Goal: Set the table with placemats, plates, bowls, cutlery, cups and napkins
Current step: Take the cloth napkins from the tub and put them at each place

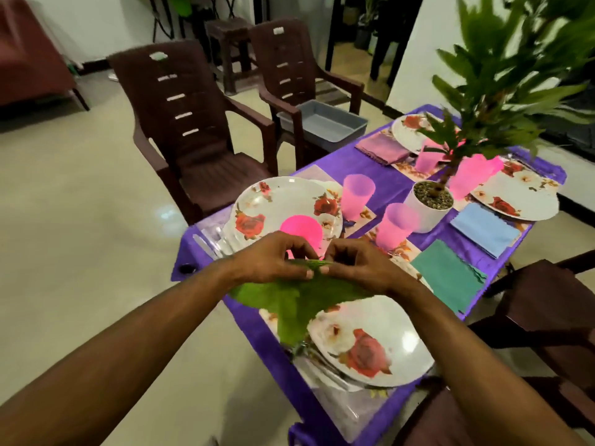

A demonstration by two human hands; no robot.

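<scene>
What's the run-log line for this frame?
stage: napkin folding | left hand: pinches green napkin | right hand: pinches same napkin | napkin: held above near plate, not yet placed

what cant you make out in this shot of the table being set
Head view, the only one:
- Green napkin: its top edge is hidden by the left hand and right hand pinching it, so its fold is unclear.
- Cutlery beside the far plate: blurred, types unclear.
- Pink bowl: near part behind the hands.
- Placemat under the near plate: mostly covered.
- Plant: motion-blurred, cut by the top edge.
</scene>
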